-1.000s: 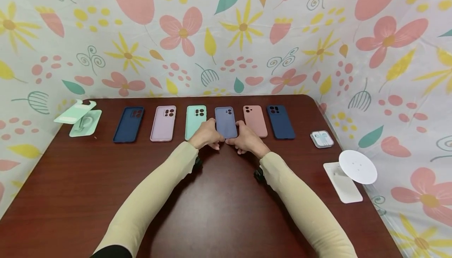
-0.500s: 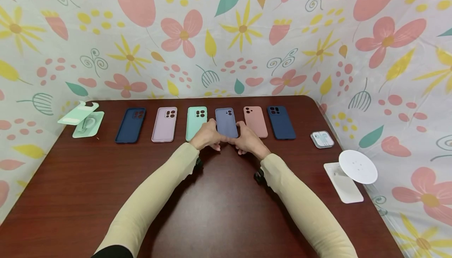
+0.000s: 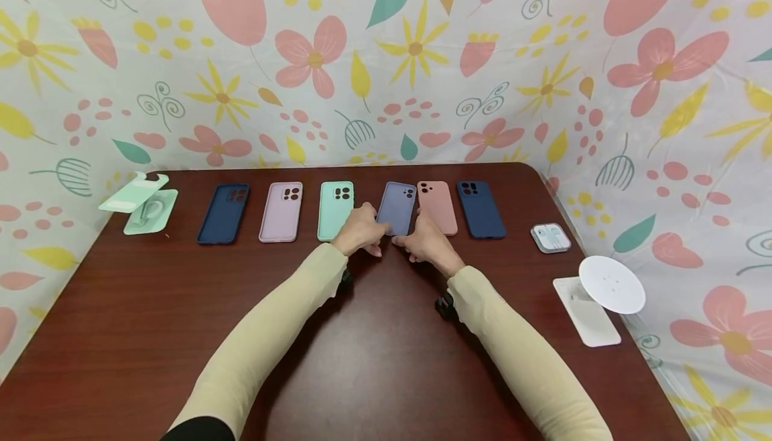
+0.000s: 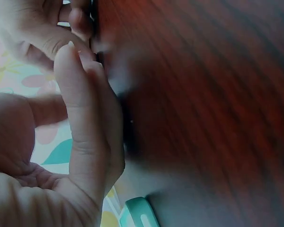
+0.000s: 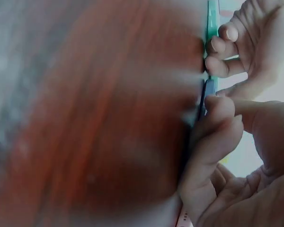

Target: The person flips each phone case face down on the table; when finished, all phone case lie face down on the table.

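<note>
A periwinkle phone case (image 3: 395, 208) lies on the table in the head view, its top leaning right beside a pink phone case (image 3: 437, 206). My left hand (image 3: 362, 228) holds its lower left corner. At its lower right corner, my right hand (image 3: 427, 240) grips with thumb and forefinger apart around the edge. A mint phone case (image 3: 334, 210) sits just left of my left hand. In the right wrist view only a thin edge of the periwinkle case (image 5: 209, 89) shows between both hands' fingers. Fingers hide most of the contact in the left wrist view.
Lilac (image 3: 281, 212) and dark blue (image 3: 223, 214) phone cases lie farther left, and another navy case (image 3: 480, 209) at right. A mint folding stand (image 3: 147, 212) is at far left. Boxed earphones (image 3: 550, 238) and a white stand (image 3: 591, 313) are near the right edge.
The periwinkle case has shifted right and turned clockwise, so its top nears the pink case. My left hand has followed it to the right; the right hand has moved slightly right.
</note>
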### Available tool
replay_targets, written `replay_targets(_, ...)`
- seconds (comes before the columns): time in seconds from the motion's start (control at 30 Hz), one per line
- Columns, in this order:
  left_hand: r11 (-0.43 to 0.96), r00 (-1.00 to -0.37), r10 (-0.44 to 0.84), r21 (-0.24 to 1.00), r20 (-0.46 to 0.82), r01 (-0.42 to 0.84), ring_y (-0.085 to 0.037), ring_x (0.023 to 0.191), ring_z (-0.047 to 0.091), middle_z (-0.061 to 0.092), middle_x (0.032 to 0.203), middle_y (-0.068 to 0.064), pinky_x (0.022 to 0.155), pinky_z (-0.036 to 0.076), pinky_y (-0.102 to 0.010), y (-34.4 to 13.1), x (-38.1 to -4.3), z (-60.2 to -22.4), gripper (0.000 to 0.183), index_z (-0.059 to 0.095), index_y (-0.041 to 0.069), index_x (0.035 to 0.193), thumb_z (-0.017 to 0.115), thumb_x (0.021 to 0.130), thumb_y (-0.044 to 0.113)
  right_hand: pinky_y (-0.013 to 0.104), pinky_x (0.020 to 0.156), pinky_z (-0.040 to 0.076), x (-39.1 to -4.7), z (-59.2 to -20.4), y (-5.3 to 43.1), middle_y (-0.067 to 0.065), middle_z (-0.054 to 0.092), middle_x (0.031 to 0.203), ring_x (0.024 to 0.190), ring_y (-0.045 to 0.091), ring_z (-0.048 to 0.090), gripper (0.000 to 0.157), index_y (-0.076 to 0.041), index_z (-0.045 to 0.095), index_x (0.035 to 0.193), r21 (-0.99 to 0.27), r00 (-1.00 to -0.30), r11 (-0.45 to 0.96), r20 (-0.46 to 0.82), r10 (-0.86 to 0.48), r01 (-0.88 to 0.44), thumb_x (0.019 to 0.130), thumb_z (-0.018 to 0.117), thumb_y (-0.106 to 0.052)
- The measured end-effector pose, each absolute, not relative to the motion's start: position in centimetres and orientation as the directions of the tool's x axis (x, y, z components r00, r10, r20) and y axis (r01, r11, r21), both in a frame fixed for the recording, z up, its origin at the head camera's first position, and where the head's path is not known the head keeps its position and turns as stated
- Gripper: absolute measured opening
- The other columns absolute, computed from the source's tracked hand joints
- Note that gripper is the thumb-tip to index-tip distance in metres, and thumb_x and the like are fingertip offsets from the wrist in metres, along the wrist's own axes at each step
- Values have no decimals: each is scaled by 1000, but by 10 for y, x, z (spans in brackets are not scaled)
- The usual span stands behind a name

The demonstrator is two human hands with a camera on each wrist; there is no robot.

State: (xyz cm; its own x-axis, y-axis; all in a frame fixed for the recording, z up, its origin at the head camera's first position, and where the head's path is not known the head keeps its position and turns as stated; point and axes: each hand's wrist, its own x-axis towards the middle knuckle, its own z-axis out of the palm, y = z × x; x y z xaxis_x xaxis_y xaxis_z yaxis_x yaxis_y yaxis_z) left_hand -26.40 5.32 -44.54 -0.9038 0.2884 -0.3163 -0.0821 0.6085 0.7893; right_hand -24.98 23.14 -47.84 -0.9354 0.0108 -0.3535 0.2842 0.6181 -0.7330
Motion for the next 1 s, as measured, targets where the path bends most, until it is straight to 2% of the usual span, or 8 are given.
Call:
replay_targets(0.03,612,-905,293,788,-310,-72,-11,42,64,61,68,-8,57,66,-30,52,-264,-445,35,54,-10,133,63,109,14,31,51,60,-251,-479,232,11,69,74,49,19,66,101,-2,16,171,-730,-932,618,-363,10,292,98,82,-23)
replay_targets(0.1,623,-905,299,781,-302,-55,-11,42,65,61,64,-7,57,66,-30,51,-264,-444,17,62,-7,109,58,109,9,29,50,59,-250,-476,232,10,69,73,49,17,65,96,-1,21,170,-727,-931,624,-366,2,287,98,81,-22)
replay_targets(0.17,627,-902,303,777,-307,-54,-11,44,66,61,64,-7,57,66,-29,50,-264,-444,14,63,-7,105,56,108,4,27,49,58,-247,-470,230,8,66,72,47,15,64,92,-2,24,169,-728,-929,621,-371,-1,290,99,80,-21)
replay_targets(0.27,622,-899,290,779,-328,-84,-12,45,66,61,67,-8,56,65,-29,51,-265,-445,22,60,-10,124,56,106,3,26,50,58,-239,-458,225,8,64,73,47,13,61,95,-3,19,172,-722,-927,625,-376,5,296,101,79,-19)
replay_targets(0.33,614,-894,284,782,-345,-107,-13,46,65,61,71,-10,56,65,-29,51,-266,-446,50,43,-9,153,57,107,4,25,49,58,-239,-457,224,7,63,71,46,12,60,96,-5,18,173,-723,-928,626,-373,4,293,101,79,-19)
replay_targets(0.43,608,-892,277,784,-358,-125,-14,46,65,62,73,-11,56,65,-29,50,-266,-447,69,27,-5,167,57,107,4,25,50,58,-241,-458,224,7,63,71,46,11,60,95,-6,20,173,-721,-930,633,-368,-5,283,100,80,-20)
replay_targets(0.73,572,-896,279,810,-345,-133,-13,44,62,61,72,-9,55,65,-30,49,-264,-448,76,26,-2,169,63,103,9,25,50,57,-243,-462,230,9,66,76,48,12,62,93,-10,23,173,-751,-927,604,-372,-52,267,100,80,-21)
replay_targets(1.0,572,-909,246,808,-335,-142,-11,43,62,63,78,-9,53,65,-30,53,-265,-451,73,39,-1,156,76,101,31,27,49,58,-238,-462,230,7,63,72,47,13,61,91,-13,23,172,-795,-951,571,-301,-76,206,100,79,-19)
